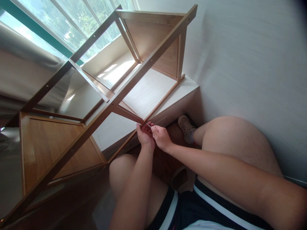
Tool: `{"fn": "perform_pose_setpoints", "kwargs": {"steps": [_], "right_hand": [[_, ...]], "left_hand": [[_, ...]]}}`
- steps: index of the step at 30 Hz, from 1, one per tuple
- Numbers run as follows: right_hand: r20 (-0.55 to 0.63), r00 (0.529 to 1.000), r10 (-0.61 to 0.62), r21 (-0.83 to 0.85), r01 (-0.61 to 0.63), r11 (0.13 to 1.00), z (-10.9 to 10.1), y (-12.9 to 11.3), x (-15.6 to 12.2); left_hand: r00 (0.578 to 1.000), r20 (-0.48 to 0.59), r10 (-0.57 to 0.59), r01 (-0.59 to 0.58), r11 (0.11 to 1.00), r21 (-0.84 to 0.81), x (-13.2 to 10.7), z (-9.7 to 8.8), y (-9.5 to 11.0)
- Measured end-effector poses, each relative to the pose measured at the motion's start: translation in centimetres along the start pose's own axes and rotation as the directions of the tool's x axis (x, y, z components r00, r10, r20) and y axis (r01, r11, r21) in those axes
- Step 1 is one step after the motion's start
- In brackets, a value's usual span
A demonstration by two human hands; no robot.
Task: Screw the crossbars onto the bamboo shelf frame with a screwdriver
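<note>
A wooden frame (130, 84) with long rails, crossbars and panelled ends stands tilted across my view. My left hand (145, 135) is palm up at its lower near rail, where a crossbar meets it. The thumb lies on one side of this joint and the curled fingers on the other. My right hand (161, 137) is closed around a thin, light metal rod (148, 125), pinched between thumb and forefinger. The rod's far end points at the joint between my hands; its tip is too small to make out.
A white-topped ledge (177, 95) runs behind the frame, below a window (81, 22) and a grey curtain (26, 67). A pale wall (247, 64) is on the right. My bent knees flank my arms, and a shoe (185, 126) rests on the brown floor.
</note>
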State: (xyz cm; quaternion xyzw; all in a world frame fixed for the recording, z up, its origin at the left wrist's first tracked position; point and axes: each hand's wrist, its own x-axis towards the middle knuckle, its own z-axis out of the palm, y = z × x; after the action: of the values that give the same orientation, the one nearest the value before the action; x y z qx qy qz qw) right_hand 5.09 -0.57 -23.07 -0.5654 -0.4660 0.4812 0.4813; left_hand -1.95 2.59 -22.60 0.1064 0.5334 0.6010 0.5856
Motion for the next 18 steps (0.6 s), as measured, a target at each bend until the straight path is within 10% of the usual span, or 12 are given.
{"fn": "perform_pose_setpoints", "kwargs": {"steps": [18], "right_hand": [[0.114,0.983,0.145,0.306,-0.174,0.936,0.52,-0.30,-0.15]], "left_hand": [[0.999,-0.018,0.048,-0.047,0.997,0.053,0.18,-0.32,-0.39]]}}
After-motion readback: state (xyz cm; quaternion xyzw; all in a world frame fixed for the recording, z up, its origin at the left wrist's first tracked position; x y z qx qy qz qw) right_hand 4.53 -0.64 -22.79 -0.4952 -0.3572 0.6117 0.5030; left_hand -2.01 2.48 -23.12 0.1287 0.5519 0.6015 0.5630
